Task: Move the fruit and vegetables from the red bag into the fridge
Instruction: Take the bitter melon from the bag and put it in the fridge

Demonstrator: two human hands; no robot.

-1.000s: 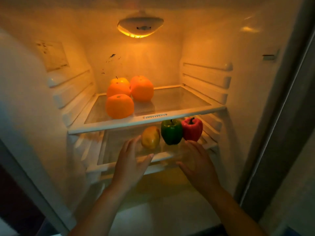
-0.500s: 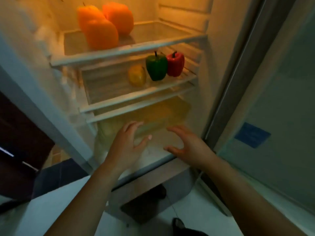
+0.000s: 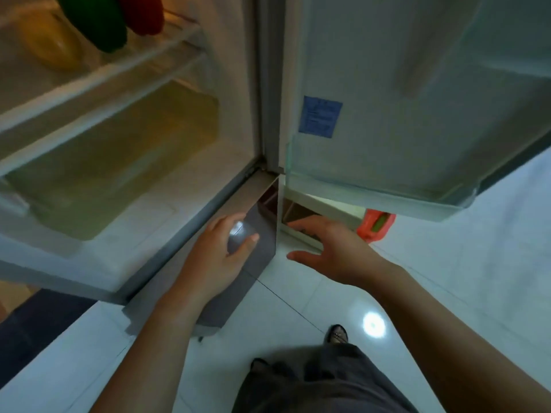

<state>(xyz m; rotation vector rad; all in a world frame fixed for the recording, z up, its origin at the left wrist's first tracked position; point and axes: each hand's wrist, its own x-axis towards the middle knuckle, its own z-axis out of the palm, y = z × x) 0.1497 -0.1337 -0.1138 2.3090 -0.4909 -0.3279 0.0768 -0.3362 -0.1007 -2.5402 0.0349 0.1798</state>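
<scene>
Red bag (image 3: 376, 225) is seen on the floor (image 3: 447, 278) under the open fridge door (image 3: 417, 84), something green inside, so the left hand (image 3: 219, 257) and the right hand (image 3: 334, 248) are held low, empty and spread, likely for reaching it.

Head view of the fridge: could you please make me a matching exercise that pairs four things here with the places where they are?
Things
1. green pepper
2. red bag
3. blue label
4. left hand

Places
A. peeking out below the bottom edge of the open fridge door
B. stuck on the door's inner face
C. on a fridge shelf, top left of the view
D. empty, in front of the grey base panel

Pairs: 1-C, 2-A, 3-B, 4-D
</scene>
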